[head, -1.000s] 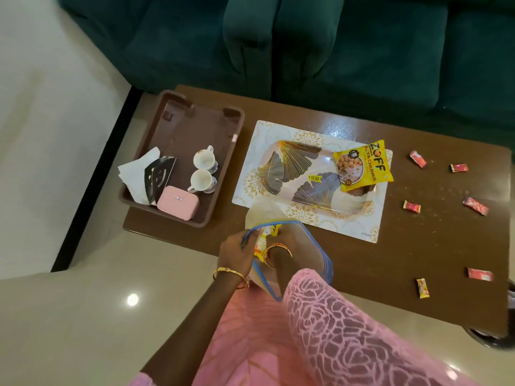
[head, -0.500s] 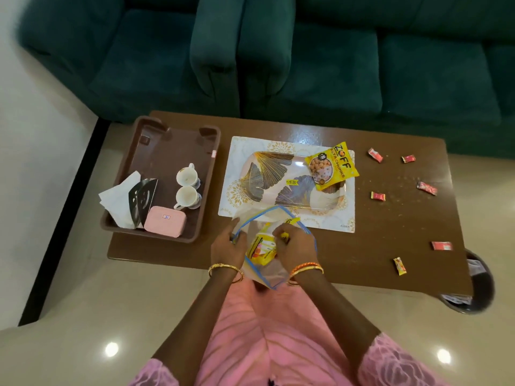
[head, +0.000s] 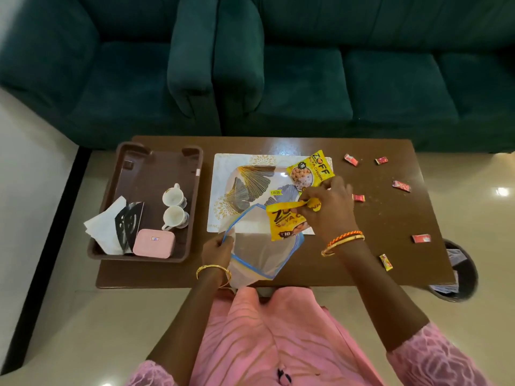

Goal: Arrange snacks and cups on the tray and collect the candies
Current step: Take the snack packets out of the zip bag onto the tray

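Observation:
My right hand (head: 327, 208) grips a yellow snack packet (head: 284, 222) by its top edge, just above the near end of the leaf-patterned tray (head: 252, 181). A second yellow snack packet (head: 308, 171) lies on the tray's far right corner. My left hand (head: 217, 250) holds the rim of a clear zip bag (head: 262, 257) with a blue seal at the table's near edge. Two white cups (head: 174, 208) stand in the brown basket (head: 156, 160) on the left. Several red and yellow candies (head: 401, 186) are scattered on the right of the table.
The tray rests on a white placemat (head: 223, 174) on the brown table (head: 390, 218). The basket also holds napkins (head: 104, 227), a black card and a pink box (head: 153, 243). A dark bin (head: 457, 277) stands at the table's right near corner. A green sofa (head: 278, 65) runs behind.
My right hand has pulled a yellow snack packet out of the zip bag and lifted it toward the tray. My left hand still holds the bag's rim.

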`<control>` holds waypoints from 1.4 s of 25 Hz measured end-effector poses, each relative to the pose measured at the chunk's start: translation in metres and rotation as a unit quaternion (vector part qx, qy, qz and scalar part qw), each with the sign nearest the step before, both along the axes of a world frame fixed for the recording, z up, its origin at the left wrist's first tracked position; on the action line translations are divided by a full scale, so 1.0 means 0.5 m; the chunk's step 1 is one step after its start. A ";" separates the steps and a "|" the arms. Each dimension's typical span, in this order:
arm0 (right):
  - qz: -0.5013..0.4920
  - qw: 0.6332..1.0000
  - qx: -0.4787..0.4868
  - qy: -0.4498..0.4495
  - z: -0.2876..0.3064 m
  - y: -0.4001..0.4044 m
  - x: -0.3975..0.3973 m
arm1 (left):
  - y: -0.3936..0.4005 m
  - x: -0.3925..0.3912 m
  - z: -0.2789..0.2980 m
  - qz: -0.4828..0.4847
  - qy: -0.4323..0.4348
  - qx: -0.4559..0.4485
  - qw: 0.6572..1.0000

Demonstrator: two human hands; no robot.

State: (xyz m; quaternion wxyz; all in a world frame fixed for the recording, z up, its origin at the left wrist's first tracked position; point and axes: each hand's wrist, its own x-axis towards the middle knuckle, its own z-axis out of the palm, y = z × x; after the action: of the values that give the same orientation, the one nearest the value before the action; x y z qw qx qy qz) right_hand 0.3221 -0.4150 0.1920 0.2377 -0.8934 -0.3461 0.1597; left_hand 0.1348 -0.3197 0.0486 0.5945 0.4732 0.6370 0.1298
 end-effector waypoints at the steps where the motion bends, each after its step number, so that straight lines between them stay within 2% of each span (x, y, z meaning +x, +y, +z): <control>1: -0.004 1.000 -0.007 -0.028 0.006 -0.002 0.018 | -0.001 0.003 0.000 -0.008 0.006 0.007 1.000; 4: -0.020 0.995 -0.002 -0.093 0.016 -0.011 0.071 | -0.004 0.010 -0.004 -0.025 0.033 0.040 0.998; 6: -0.034 0.995 -0.001 -0.094 0.009 -0.013 0.116 | -0.007 0.020 -0.004 -0.032 0.047 0.055 0.997; 8: -0.064 0.997 0.030 0.010 -0.010 -0.016 0.165 | -0.011 0.037 -0.001 -0.038 0.066 0.069 0.995; 10: -0.114 0.978 0.091 0.149 -0.050 -0.018 0.206 | -0.017 0.055 0.001 -0.040 0.077 0.074 0.993; 12: -0.165 0.957 0.098 0.215 -0.116 -0.027 0.244 | -0.022 0.074 -0.001 -0.037 0.089 0.073 0.993; 14: -0.247 0.922 0.094 0.282 -0.194 -0.042 0.273 | -0.025 0.095 -0.002 -0.032 0.109 0.072 0.991; 17: -0.366 0.845 0.095 0.378 -0.313 -0.057 0.301 | -0.033 0.133 -0.006 -0.013 0.129 0.088 0.988; 20: -0.386 0.835 0.044 0.389 -0.400 -0.059 0.310 | -0.044 0.170 -0.009 0.017 0.149 0.101 0.984; 22: -0.350 0.853 -0.017 0.386 -0.444 -0.044 0.313 | -0.055 0.192 -0.015 0.029 0.164 0.109 0.980; 24: -0.315 0.861 -0.039 0.397 -0.478 -0.026 0.307 | -0.069 0.207 -0.019 0.033 0.175 0.124 0.976; 26: -0.312 0.849 -0.039 0.424 -0.504 -0.014 0.302 | -0.082 0.215 -0.024 0.047 0.186 0.133 0.972; 30: -0.368 0.774 -0.041 0.514 -0.543 -0.013 0.299 | -0.095 0.218 -0.028 0.065 0.195 0.126 0.970; 31: -0.379 0.765 -0.029 0.519 -0.547 -0.009 0.298 | -0.097 0.218 -0.027 0.070 0.197 0.122 0.970; 35: -0.400 0.790 0.008 0.466 -0.543 0.017 0.287 | -0.102 0.220 -0.025 0.094 0.194 0.113 0.970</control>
State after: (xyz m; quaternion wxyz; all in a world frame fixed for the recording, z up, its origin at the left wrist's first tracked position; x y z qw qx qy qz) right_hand 0.4656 -0.4063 -0.0796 0.4199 -0.7675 0.1930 0.4443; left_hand 0.2449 -0.3708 0.0361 0.3879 0.4915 0.7628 0.1616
